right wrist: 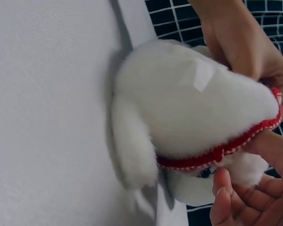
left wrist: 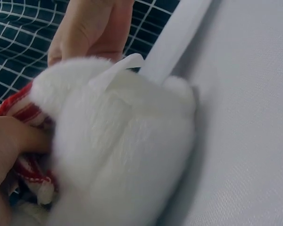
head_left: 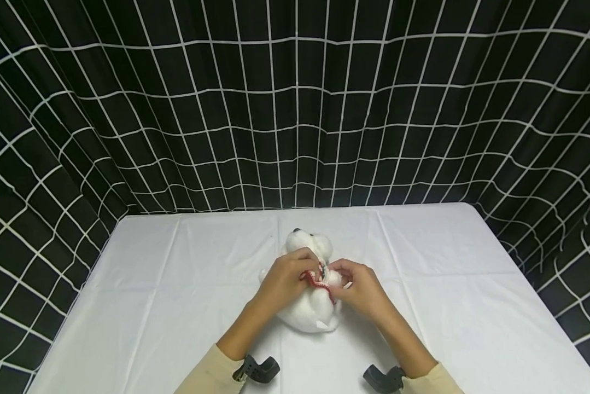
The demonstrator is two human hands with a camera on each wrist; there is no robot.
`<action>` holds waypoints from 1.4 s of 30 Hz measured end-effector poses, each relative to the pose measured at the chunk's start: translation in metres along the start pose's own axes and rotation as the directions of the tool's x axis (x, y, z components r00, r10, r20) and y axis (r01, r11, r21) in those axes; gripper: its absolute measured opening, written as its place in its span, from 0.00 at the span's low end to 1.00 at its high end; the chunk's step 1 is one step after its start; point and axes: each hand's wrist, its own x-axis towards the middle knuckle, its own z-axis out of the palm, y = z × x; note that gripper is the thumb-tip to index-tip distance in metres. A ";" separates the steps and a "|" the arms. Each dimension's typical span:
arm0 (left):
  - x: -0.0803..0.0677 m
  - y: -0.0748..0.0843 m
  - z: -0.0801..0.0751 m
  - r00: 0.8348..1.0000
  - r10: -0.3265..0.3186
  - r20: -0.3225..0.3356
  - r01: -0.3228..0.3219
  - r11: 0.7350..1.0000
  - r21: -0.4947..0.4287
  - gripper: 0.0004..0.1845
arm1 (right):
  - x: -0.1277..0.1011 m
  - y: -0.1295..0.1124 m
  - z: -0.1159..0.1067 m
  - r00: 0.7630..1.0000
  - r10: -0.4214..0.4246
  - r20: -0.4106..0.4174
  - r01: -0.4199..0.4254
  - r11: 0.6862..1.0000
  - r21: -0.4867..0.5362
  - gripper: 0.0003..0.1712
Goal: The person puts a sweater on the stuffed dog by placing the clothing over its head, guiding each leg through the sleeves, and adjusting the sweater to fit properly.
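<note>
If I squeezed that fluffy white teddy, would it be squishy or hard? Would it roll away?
Probably squishy: the fluffy white plush toy has soft fur that blurs at its edges where the left hand and right hand pinch its red-and-white knitted scarf. It likely weighs little. It probably wouldn't roll, since it slumps on the white tablecloth.

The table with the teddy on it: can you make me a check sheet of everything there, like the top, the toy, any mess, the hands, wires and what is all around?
Surface: table under a white cloth, creased.
Job's things: white plush toy on the cloth, a red-and-white scarf around it.
Clutter: nothing seen.
Hands: left hand and right hand both pinch the scarf, with the toy between them.
Cables: nothing seen; a dark camera mount at each wrist.
Surroundings: black curtain with a white grid behind and at both sides.
</note>
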 end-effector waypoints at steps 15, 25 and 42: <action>0.003 0.007 -0.024 0.971 -0.019 0.239 0.023 1.000 -0.016 0.12 | 0.002 -0.010 0.009 0.979 0.199 -0.035 -0.198 0.979 0.045 0.11; -0.001 -0.011 -0.062 0.952 -0.113 0.286 0.211 0.916 -0.342 0.11 | 0.003 -0.009 0.003 0.957 0.284 0.052 -0.289 0.938 0.190 0.18; -0.025 -0.069 -0.054 0.767 -0.416 0.489 0.631 0.631 -0.452 0.16 | -0.001 0.014 -0.030 0.953 0.193 0.235 -0.232 0.961 0.151 0.06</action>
